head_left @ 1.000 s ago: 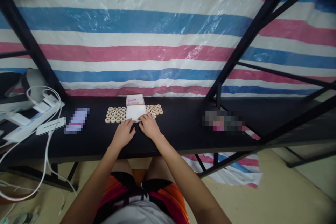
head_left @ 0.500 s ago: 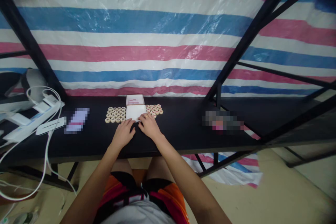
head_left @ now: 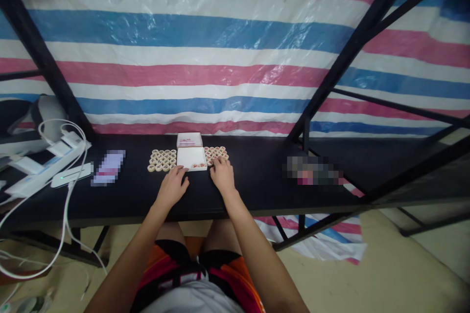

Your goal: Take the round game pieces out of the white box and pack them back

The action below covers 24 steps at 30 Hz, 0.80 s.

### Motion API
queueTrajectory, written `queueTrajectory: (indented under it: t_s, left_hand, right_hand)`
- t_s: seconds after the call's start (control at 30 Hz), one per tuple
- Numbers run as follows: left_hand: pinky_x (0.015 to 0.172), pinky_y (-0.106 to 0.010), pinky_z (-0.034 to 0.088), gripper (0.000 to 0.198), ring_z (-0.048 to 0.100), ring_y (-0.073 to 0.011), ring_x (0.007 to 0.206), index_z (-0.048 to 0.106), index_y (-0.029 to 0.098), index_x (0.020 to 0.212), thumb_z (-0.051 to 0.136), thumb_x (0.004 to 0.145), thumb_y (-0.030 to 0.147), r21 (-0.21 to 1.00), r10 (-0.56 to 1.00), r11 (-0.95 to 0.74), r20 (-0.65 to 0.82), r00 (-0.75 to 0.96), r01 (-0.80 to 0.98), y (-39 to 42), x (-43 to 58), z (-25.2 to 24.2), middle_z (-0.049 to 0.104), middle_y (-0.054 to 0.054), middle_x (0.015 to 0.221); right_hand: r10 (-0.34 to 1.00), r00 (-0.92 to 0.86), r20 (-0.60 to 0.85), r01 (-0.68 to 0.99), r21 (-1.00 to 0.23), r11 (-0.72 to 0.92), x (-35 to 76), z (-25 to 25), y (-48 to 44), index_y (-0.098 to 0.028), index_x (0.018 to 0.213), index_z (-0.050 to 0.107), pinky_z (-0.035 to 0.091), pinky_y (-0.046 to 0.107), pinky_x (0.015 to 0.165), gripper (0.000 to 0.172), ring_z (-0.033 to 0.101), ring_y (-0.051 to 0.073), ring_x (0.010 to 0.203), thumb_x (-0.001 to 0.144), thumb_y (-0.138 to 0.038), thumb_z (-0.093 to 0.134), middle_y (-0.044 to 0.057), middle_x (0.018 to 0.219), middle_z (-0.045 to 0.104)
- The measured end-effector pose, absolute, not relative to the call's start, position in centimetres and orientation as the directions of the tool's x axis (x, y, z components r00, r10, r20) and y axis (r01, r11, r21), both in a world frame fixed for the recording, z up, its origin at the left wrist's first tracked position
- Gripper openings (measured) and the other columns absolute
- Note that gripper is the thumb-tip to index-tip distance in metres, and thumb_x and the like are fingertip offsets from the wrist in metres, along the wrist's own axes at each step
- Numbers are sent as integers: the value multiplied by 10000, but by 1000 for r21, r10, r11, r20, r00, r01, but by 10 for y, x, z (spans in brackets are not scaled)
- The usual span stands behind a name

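A white open box tray point(head_left: 191, 158) lies on the black table point(head_left: 257, 181), with a few round pieces in its near edge. Its lid point(head_left: 189, 140) sits just behind it. Round wooden pieces lie in a group to the tray's left point(head_left: 162, 160) and in another to its right point(head_left: 216, 153). My left hand point(head_left: 172, 186) rests flat at the tray's near left corner, fingers apart. My right hand point(head_left: 222, 175) reaches to the near edge of the right group, fingertips on the pieces; whether it grips one is hidden.
White power strips and cables point(head_left: 47, 161) crowd the table's left end, beside a blurred flat object point(head_left: 108, 167). Another blurred object point(head_left: 312, 172) lies to the right. Black frame bars point(head_left: 330, 83) rise on both sides before a striped tarp point(head_left: 205, 58).
My right hand has moved from the tray's front edge to the right group of pieces. A few pieces now show in the tray. My left hand has stayed put.
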<state>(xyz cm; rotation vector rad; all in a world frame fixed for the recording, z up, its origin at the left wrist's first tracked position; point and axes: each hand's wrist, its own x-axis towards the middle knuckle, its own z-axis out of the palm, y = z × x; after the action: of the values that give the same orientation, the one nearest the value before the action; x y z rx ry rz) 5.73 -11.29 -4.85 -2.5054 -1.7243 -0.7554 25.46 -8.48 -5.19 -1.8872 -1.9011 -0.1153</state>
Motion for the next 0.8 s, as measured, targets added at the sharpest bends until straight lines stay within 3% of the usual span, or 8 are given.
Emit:
queueTrajectory:
  t_s: [0.2, 0.53, 0.8]
  left_hand:
    - [971, -383, 443, 320, 535, -250, 1127, 584, 169, 1154, 436, 879, 237, 262, 869, -390, 421, 259, 883, -112, 57, -50, 571, -111, 1202]
    - [883, -351, 478, 249, 573, -227, 1002, 601, 178, 1054, 444, 864, 219, 301, 886, -344, 418, 202, 889, -115, 57, -45, 585, -92, 1077]
    - [926, -345, 469, 240, 564, -222, 1079, 610, 198, 1026, 438, 860, 213, 336, 891, -359, 403, 212, 871, -115, 57, -45, 593, -83, 1164]
  right_hand:
    - [923, 64, 379, 970, -240, 31, 253, -51, -87, -171, 1067, 607, 403, 357, 812, 247, 477, 261, 1043, 862, -249, 494, 135, 1181, 577]
    - [882, -125, 455, 929, -259, 265, 252, -52, -84, -197, 832, 606, 347, 331, 860, 96, 513, 225, 983, 857, -222, 517, 69, 911, 655]
    - [854, -62, 516, 924, -293, 245, 255, -52, -80, -175, 920, 599, 361, 332, 832, 129, 529, 226, 931, 870, -210, 485, 94, 957, 634]
